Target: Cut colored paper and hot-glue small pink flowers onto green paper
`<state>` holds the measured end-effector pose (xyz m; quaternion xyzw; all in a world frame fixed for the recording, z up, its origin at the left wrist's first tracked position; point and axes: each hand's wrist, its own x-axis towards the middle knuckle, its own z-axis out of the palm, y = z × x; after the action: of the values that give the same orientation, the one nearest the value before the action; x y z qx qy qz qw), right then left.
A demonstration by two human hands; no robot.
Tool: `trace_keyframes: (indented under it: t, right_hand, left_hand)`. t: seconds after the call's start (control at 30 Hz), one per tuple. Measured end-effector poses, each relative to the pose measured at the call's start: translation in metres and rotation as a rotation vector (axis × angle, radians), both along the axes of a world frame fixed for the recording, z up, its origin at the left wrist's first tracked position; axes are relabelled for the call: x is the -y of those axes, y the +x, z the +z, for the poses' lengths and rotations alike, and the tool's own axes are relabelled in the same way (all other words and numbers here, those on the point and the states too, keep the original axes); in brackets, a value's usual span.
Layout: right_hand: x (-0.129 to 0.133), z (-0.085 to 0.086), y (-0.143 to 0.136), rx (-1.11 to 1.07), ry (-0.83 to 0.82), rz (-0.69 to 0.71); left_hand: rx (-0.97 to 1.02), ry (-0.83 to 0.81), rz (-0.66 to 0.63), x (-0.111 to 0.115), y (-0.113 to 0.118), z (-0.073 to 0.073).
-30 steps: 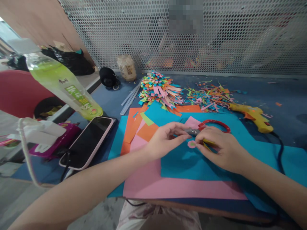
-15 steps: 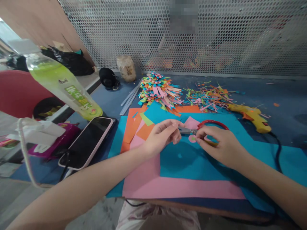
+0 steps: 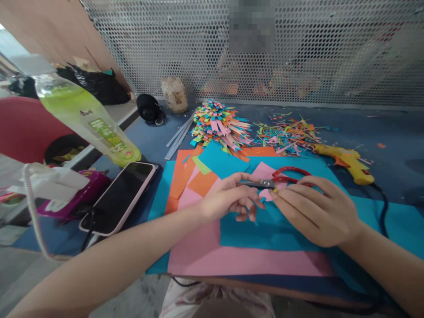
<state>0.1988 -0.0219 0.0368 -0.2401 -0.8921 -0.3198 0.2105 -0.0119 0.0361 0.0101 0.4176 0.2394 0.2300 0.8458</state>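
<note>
Scissors with red handles [image 3: 291, 171] lie on the paper sheets, their blades pointing left. My left hand [image 3: 233, 198] is beside the blades, its fingers spread and curled with nothing visible between them. The fingertips of my right hand [image 3: 311, 205] are pinched together at a small pink paper piece [image 3: 266, 194] with a bit of yellow-green on it. This piece is just below the scissors' pivot. Under both hands lies a blue sheet [image 3: 258, 234] on top of a larger pink sheet [image 3: 195, 251].
Behind the sheets stand a fringed paper bundle [image 3: 218, 123] and a pile of paper scraps [image 3: 288, 134]. A yellow glue gun [image 3: 346, 161] lies at the right. A phone [image 3: 121, 198] and a green drink bottle [image 3: 86, 115] are at the left.
My left hand has lowered slightly and its fingers have opened. My right hand has turned, its back more toward the camera, with its fingers extended at the pink piece.
</note>
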Motion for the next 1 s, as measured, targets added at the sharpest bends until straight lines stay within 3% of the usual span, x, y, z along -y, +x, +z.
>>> trace_keyframes:
  t: [0.13,0.37,0.6,1.0]
  right_hand:
    - [0.001,0.003,-0.005,0.056,0.057,-0.018]
    - [0.008,-0.007,-0.004,0.025,-0.036,-0.022]
    - [0.004,0.004,-0.011,0.159,0.153,-0.020]
    - [0.005,0.004,-0.012,0.173,0.141,-0.017]
  left_hand:
    - [-0.016,-0.012,-0.029,0.000,0.000,0.000]
    - [0.004,0.049,-0.016,0.001,0.000,-0.004]
    - [0.012,0.053,-0.038,-0.001,0.000,-0.006]
    - [0.022,0.057,-0.031,-0.002,0.002,-0.009]
